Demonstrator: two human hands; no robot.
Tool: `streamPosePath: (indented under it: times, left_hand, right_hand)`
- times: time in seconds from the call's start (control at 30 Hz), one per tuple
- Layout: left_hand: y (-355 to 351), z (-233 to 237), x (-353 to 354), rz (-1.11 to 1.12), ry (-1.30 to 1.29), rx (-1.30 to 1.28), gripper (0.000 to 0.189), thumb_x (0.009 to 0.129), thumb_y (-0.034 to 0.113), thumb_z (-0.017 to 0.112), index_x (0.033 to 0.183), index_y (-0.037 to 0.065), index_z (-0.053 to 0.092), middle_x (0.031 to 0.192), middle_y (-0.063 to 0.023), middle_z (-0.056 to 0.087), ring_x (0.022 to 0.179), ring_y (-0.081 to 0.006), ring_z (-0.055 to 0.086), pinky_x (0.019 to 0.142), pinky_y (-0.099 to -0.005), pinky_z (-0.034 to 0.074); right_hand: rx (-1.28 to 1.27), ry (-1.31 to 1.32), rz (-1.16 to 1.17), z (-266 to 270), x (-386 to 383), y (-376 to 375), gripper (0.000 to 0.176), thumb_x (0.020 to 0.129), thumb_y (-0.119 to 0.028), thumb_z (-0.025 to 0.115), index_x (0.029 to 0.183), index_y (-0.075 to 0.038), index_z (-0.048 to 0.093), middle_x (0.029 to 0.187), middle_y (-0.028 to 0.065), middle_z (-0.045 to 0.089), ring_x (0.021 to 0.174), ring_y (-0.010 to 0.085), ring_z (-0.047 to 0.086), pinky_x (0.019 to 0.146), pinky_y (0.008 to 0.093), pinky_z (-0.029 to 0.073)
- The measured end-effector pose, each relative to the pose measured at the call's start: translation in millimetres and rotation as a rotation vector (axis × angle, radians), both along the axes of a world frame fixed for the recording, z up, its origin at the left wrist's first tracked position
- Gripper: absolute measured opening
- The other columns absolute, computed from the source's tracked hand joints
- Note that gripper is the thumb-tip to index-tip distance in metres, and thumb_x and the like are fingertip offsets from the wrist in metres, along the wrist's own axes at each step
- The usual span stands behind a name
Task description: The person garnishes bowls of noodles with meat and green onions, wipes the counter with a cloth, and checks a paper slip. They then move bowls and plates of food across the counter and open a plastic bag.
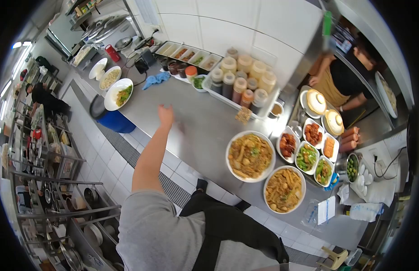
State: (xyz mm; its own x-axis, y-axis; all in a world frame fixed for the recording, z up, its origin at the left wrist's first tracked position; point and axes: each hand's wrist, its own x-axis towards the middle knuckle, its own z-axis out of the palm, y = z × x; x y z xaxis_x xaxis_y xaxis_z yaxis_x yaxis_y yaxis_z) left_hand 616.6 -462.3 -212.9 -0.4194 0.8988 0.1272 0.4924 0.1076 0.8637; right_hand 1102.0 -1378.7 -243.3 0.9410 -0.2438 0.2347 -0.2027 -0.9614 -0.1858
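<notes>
My left hand [165, 114] reaches out over the bare steel counter [205, 118], slightly blurred, with nothing in it and touching nothing I can make out. My grey sleeve and black apron fill the bottom of the view. Nearest to the hand are a white plate with greens [118, 94] to its left and a blue cloth [156, 80] beyond it. Two large white bowls of fried noodles [250, 156] [284, 189] stand further right on the counter. My right hand is out of view.
A tray of sauce bottles [240, 81] and condiment tubs [187, 55] line the wall. Small side dishes [307, 156] sit by the noodles. A blue bin [115, 121] stands under the counter. One person [340, 81] works behind the pass, another [44, 97] at far left.
</notes>
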Motion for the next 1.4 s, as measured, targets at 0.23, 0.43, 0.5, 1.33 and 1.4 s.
streamPosePath:
  times: [0.23, 0.43, 0.5, 1.33, 1.4]
  left_hand:
    - [158.3, 26.1, -44.9, -0.190, 0.549, -0.069, 0.062, 0.089, 0.039, 0.066, 0.135, 0.002, 0.050, 0.129, -0.0314, 0.055, 0.126, -0.0489, 0.045, 0.105, -0.0523, 0.037]
    - [207.7, 56.5, -43.7, -0.119, 0.698, -0.238, 0.059, 0.088, 0.040, 0.065, 0.135, 0.006, 0.053, 0.139, -0.0304, 0.048, 0.135, -0.0532, 0.034, 0.110, -0.0551, 0.033]
    - [211.6, 54.6, -60.4, -0.242, 0.872, -0.274, 0.053, 0.090, 0.036, 0.064, 0.133, 0.006, 0.057, 0.139, -0.0314, 0.047, 0.134, -0.0520, 0.037, 0.108, -0.0551, 0.035]
    - [-57.6, 89.2, -210.0, -0.303, 0.641, -0.031, 0.024, 0.080, -0.005, 0.052, 0.100, -0.009, 0.066, 0.104, -0.0336, 0.060, 0.100, -0.0459, 0.058, 0.091, -0.0475, 0.046]
    - [-48.0, 75.4, -151.1, -0.580, 0.589, -0.133, 0.028, 0.082, -0.001, 0.055, 0.106, -0.006, 0.067, 0.111, -0.0324, 0.057, 0.099, -0.0442, 0.058, 0.091, -0.0467, 0.046]
  right_hand:
    - [0.144, 0.420, 0.315, -0.7, -103.7, 132.1, 0.041, 0.094, -0.035, 0.062, 0.121, -0.004, 0.060, 0.116, 0.0180, 0.058, 0.105, 0.0346, 0.057, 0.088, 0.0460, 0.049]
    - [0.186, 0.783, 0.345, 8.2, -164.3, 200.6, 0.039, 0.093, -0.034, 0.062, 0.120, -0.004, 0.061, 0.112, 0.0167, 0.060, 0.101, 0.0335, 0.060, 0.085, 0.0464, 0.050]
    - [0.191, 0.873, 0.320, 12.9, -177.0, 206.6, 0.039, 0.093, -0.033, 0.062, 0.119, -0.004, 0.061, 0.110, 0.0163, 0.061, 0.100, 0.0332, 0.060, 0.084, 0.0466, 0.051]
    - [-0.473, 1.252, 1.649, 131.1, -267.5, 550.1, 0.022, 0.089, -0.014, 0.053, 0.092, -0.001, 0.070, 0.083, 0.0215, 0.069, 0.078, 0.0394, 0.067, 0.072, 0.0482, 0.053]
    - [-0.100, 0.917, 1.731, 128.8, -285.7, 603.4, 0.025, 0.091, -0.022, 0.056, 0.103, -0.002, 0.063, 0.097, 0.0215, 0.065, 0.096, 0.0389, 0.061, 0.084, 0.0485, 0.048]
